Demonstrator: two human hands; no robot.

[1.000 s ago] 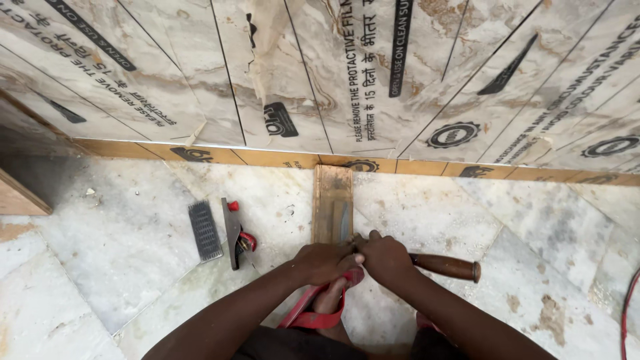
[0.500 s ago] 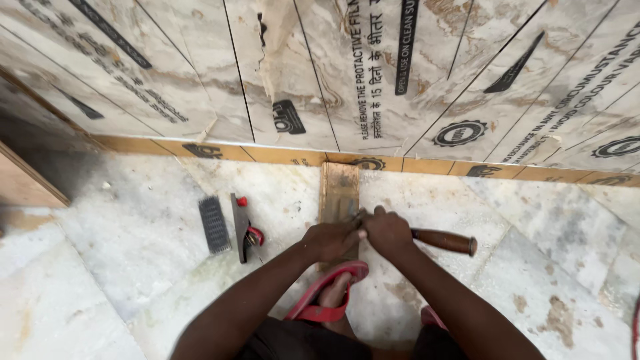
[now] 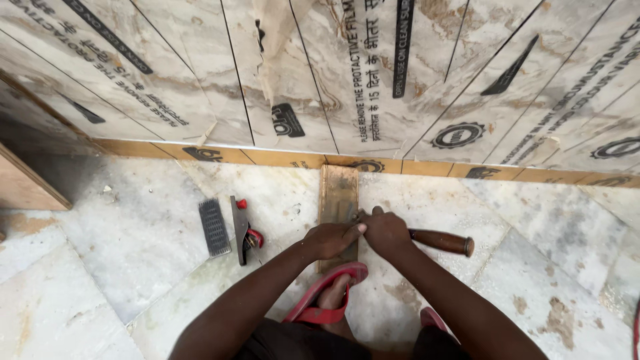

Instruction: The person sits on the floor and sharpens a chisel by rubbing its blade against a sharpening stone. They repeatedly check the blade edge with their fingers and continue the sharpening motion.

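Hands meet over the near end of a narrow wooden board (image 3: 339, 200) that lies flat on the marble floor (image 3: 133, 267), its far end butted against the base of the wall. The left hand (image 3: 331, 239) is curled, knuckles up, pressing on the board's near part; whether it grips anything under the fingers cannot be told. The right hand (image 3: 385, 231) is closed around a tool with a dark brown turned wooden handle (image 3: 441, 242), which sticks out to the right, lying low over the floor. The tool's working end is hidden between the two hands, which touch each other at the thumbs.

Just below the hands, a foot in a red sandal (image 3: 328, 297) rests against the board's near end, toes toward it. A second bit of red footwear (image 3: 433, 319) shows near the right forearm.

To the left of the board, apart from it, lie a small hand plane (image 3: 243, 231) with red parts, on its side, and just beside that a dark rectangular ribbed block (image 3: 214, 227).

Further out, the wall is clad in marble-patterned panels (image 3: 333, 80) covered in printed protective film, with an orange-brown strip (image 3: 293, 159) along their foot. At the far left edge a wooden piece (image 3: 27, 187) juts in at floor level.
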